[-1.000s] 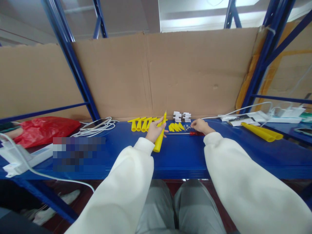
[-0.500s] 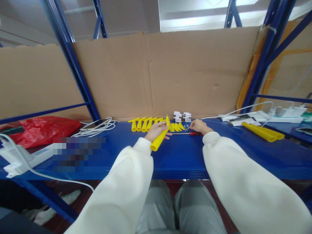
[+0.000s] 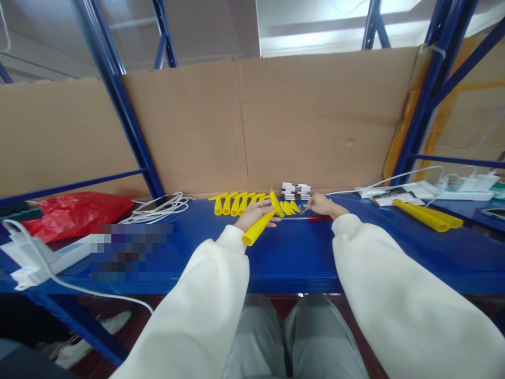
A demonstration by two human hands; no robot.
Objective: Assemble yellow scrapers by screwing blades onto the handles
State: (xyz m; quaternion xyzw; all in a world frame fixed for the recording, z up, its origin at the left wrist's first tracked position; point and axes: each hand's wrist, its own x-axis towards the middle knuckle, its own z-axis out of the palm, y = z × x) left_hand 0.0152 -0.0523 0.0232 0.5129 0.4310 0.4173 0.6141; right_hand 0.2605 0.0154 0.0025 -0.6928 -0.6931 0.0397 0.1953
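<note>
My left hand [image 3: 251, 213] is closed around a yellow tapered tube [image 3: 256, 229], its wide hollow end tilted down toward me. A flat yellow piece [image 3: 276, 204] sits crosswise at the tube's narrow end. My right hand [image 3: 320, 204] has its fingers pinched together over small silvery parts [image 3: 303, 209], which look like screws; what it pinches is too small to make out. Under that hand lies a screwdriver [image 3: 314, 218] with a red handle, its shaft pointing left. Between my hands lie several loose yellow flat pieces [image 3: 290, 207].
Yellow tubes with crosspieces [image 3: 234, 204] stand in a row at the back left. A stack of black and white items [image 3: 295, 191] leans near the cardboard wall [image 3: 315, 121]. Two plain yellow tubes [image 3: 428, 216] lie right. Left are a red bag [image 3: 79, 210], white cable [image 3: 169, 207] and power strip [image 3: 74, 255].
The view has shifted slightly. My left hand still holds the yellow tube in nearly the same pose, and my right hand stays pinched over the small parts.
</note>
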